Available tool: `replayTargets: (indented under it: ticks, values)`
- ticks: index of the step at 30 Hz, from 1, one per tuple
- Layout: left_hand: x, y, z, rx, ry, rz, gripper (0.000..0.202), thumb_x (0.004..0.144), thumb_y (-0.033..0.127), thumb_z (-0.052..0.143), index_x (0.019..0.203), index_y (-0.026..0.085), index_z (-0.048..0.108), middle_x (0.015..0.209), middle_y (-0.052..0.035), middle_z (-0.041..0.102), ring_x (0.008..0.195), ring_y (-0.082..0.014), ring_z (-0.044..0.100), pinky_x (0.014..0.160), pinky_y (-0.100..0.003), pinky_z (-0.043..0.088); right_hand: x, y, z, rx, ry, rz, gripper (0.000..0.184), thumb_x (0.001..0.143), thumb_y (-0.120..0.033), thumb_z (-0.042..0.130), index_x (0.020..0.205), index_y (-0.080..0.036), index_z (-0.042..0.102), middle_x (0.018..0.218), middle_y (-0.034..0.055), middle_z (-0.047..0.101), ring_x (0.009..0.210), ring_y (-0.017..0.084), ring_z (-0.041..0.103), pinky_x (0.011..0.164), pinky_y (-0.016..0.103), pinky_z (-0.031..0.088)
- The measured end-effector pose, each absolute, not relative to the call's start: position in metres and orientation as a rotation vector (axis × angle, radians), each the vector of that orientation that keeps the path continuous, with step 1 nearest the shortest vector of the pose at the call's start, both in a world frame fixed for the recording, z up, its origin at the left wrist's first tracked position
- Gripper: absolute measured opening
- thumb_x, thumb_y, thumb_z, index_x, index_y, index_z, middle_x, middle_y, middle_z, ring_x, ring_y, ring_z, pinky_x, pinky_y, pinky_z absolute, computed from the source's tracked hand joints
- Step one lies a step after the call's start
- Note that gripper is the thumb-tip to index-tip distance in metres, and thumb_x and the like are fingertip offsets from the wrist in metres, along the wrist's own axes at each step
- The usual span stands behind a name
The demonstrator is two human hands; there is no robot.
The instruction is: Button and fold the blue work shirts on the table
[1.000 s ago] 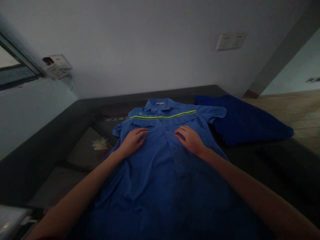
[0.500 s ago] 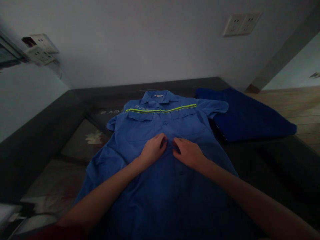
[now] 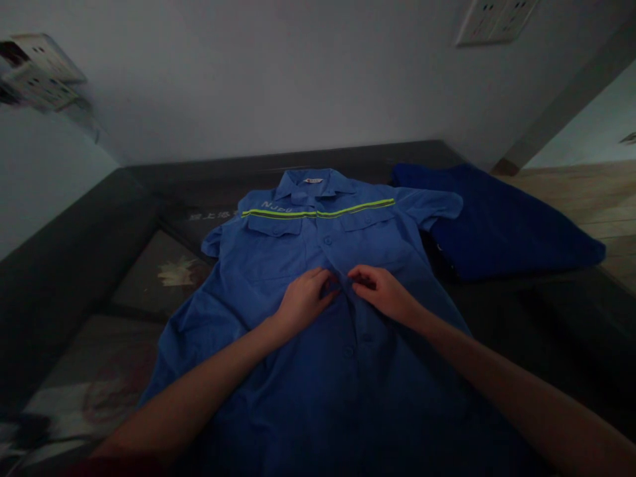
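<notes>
A blue short-sleeved work shirt [image 3: 278, 255] lies face up, collar away from me, with a yellow-green stripe across its chest and "NJPU"-like lettering. My left hand [image 3: 309, 297] is at the front placket below the chest pockets, its thumb and fingers curled in a pinch on the cloth. Just to its right, my right hand [image 3: 381, 291] pinches the other side of the placket. A button [image 3: 327, 240] shows above my hands and another lower down. The front edges look slightly parted below my fingers. My fingertips partly hide the cloth they grip.
A folded dark blue cloth [image 3: 511, 225] lies to the right of the shirt. The dark surface [image 3: 64, 258] beneath has printed pictures and lettering at left. A white wall [image 3: 278, 79] with sockets [image 3: 497, 21] stands behind; more sockets [image 3: 47, 66] are at upper left.
The camera view has tilted down and nearer. My hands stay at the placket, fingers loosened a little, and the front edges below them now look more parted, with a lower button showing.
</notes>
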State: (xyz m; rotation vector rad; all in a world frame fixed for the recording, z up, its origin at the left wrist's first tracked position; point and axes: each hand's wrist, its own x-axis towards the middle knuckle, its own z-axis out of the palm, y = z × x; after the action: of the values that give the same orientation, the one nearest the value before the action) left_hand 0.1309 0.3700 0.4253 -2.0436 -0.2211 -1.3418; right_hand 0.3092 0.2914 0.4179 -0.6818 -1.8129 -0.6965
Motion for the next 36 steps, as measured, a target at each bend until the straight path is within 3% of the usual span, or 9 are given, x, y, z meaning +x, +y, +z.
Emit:
replayTargets:
  ticks: [9,15,23,36]
  values:
    - [0.131,0.370,0.427,-2.060,-0.210,-1.332,0.006,0.083,0.025,0.059,0.086,0.020,0.057,0.081,-0.0008,0.060,0.074,-0.0156,0.056,0.062,-0.026,0.042,0.310,0.302,0.417,-0.686,-1.748,-0.703,0.017,0.079,-0.019,0.052,0.090,-0.017,0.065,0.078,0.0030,0.069,0.070,0.015,0.063,0.066,0.026,0.048]
    - [0.129,0.370,0.426,-2.145,-0.056,-1.438,0.003,0.084,0.019,0.055,0.087,0.020,0.057,0.080,0.0013,0.060,0.067,-0.0117,0.054,0.060,-0.023,0.040,0.307,0.299,0.414,-0.661,-1.743,-0.650,0.015,0.076,-0.026,0.063,0.089,-0.017,0.064,0.070,-0.0004,0.065,0.064,0.014,0.061,0.059,0.024,0.046]
    - [0.129,0.367,0.424,-1.992,-0.055,-1.447,0.005,0.086,0.024,0.056,0.089,0.020,0.057,0.081,-0.0001,0.064,0.077,-0.0154,0.059,0.074,-0.030,0.041,0.307,0.302,0.412,-0.554,-1.656,-0.597,0.014,0.077,-0.027,0.062,0.087,-0.018,0.065,0.077,0.0017,0.067,0.069,0.015,0.062,0.066,0.027,0.049]
    - [0.129,0.364,0.430,-1.907,-0.099,-1.250,0.011,0.091,0.028,0.049,0.088,0.019,0.055,0.084,-0.0018,0.065,0.079,-0.0168,0.059,0.080,-0.034,0.037,0.300,0.303,0.412,-0.552,-1.606,-0.772,0.013,0.079,-0.022,0.057,0.088,-0.018,0.065,0.079,0.0027,0.068,0.069,0.015,0.062,0.065,0.027,0.049]
